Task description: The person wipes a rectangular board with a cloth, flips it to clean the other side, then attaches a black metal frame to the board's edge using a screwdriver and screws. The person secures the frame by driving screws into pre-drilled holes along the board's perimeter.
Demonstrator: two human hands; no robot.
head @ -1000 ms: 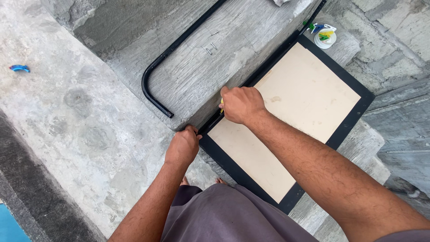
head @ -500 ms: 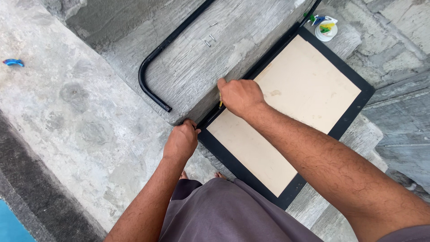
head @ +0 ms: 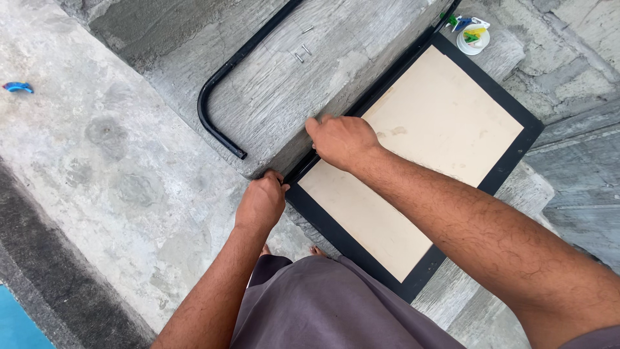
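Framed board [head: 413,161], tan with a black border, lies flat on the concrete step [head: 536,194], its long upper edge butted against a raised concrete block [head: 323,58]. At the frame's near-left corner the left hand [head: 260,203] is curled shut, fingertips on the black edge; the right hand [head: 341,139] is closed in a loose fist on the same edge further up, and whether that grip pinches something small I cannot tell. The frame looks as if it could skid on the rough step if the corner hand lets go, and fingers wedged between frame and block might get pinched. The loose screws [head: 302,50] could roll off the block and be lost. Counted: one framed board, one bent black rod [head: 219,90], three screws, one small white tub [head: 473,39] of coloured bits, one blue scrap [head: 18,86] on the floor [head: 97,168].
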